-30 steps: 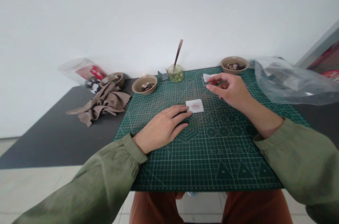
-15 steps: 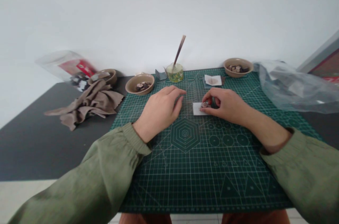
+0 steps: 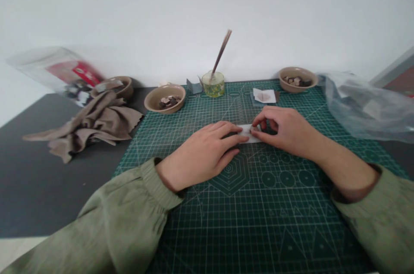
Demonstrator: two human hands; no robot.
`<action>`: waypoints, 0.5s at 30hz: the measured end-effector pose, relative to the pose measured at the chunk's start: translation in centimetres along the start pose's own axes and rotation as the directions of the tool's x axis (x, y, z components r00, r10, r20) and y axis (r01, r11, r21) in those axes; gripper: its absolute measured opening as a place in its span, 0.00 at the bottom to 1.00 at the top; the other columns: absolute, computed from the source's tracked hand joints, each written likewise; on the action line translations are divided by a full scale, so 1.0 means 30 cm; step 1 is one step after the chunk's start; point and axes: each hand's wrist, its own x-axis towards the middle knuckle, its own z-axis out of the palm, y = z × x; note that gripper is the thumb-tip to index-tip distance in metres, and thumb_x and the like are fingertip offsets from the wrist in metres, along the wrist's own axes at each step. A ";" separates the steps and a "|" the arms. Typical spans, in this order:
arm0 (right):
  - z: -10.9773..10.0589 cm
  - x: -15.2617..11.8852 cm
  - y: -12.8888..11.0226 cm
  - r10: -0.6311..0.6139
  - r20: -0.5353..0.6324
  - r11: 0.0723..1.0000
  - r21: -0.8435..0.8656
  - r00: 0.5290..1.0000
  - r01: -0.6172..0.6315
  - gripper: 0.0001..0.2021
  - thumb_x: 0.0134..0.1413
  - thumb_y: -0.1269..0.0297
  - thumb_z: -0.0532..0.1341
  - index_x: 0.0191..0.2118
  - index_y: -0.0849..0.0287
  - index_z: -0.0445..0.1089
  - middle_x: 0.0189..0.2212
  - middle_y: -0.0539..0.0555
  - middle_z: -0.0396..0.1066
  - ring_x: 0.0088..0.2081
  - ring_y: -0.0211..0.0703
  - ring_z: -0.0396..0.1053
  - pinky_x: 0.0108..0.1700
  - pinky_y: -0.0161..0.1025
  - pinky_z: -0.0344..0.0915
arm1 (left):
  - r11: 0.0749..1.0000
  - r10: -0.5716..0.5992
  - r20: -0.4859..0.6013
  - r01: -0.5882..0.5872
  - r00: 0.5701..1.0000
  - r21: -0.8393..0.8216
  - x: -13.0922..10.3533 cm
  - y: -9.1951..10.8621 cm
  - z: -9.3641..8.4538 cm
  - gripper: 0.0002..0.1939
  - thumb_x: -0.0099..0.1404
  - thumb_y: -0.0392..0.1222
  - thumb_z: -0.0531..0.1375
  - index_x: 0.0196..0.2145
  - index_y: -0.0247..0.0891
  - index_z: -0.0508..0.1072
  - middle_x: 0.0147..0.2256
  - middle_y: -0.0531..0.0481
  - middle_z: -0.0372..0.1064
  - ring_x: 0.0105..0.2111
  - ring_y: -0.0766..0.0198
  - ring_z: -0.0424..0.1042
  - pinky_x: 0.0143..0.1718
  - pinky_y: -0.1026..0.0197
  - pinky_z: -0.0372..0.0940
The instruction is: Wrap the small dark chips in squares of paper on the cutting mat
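A small white rectangular piece (image 3: 246,128), which looks like paper or cloth, lies flat on the green cutting mat (image 3: 207,218). My left hand (image 3: 207,151) rests its outstretched fingertips on the left part of that white piece. At its right part, my right hand (image 3: 286,129) pinches a small greyish-brown piece (image 3: 254,129) between thumb and forefinger, down against the white surface. The fingers hide most of this little piece, so its kind is unclear.
Behind stand a bowl of small dark and tan pieces (image 3: 164,98), a yellow-green cup (image 3: 214,84) holding thin sticks, folded cards (image 3: 264,95) and another bowl (image 3: 297,80). Brown cloth (image 3: 93,123) and a plastic bag (image 3: 54,67) lie left; a clear bag (image 3: 368,105) lies right.
My left hand has moved right and its fingertips have come down onto the white piece. My right hand still pinches the small piece there. The view has shifted slightly.
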 end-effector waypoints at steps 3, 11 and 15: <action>0.007 0.005 0.006 -0.003 -0.009 1.000 -0.010 1.000 0.003 0.08 0.65 0.58 0.71 0.44 0.56 0.81 0.34 0.52 0.76 0.33 0.45 0.71 0.37 0.42 0.61 | 0.999 -0.025 -0.013 0.026 1.000 0.039 -0.004 0.002 0.007 0.22 0.84 0.44 0.55 0.71 0.44 0.71 0.68 0.41 0.70 0.69 0.48 0.70 0.72 0.39 0.67; 0.014 0.003 0.018 -0.034 0.015 0.999 -0.043 0.999 0.034 0.08 0.67 0.58 0.70 0.45 0.55 0.80 0.34 0.51 0.75 0.33 0.44 0.71 0.37 0.42 0.62 | 0.996 -0.062 -0.040 0.064 0.997 0.062 -0.012 0.025 0.018 0.25 0.83 0.45 0.57 0.71 0.32 0.70 0.72 0.39 0.67 0.73 0.49 0.67 0.76 0.45 0.63; 0.016 0.000 0.018 -0.040 0.022 0.998 -0.036 0.999 0.041 0.06 0.67 0.59 0.69 0.45 0.55 0.79 0.33 0.50 0.74 0.32 0.43 0.71 0.37 0.42 0.63 | 0.996 -0.075 -0.033 0.076 0.997 0.044 -0.015 0.029 0.021 0.25 0.83 0.44 0.57 0.72 0.33 0.68 0.73 0.39 0.66 0.74 0.50 0.65 0.77 0.46 0.62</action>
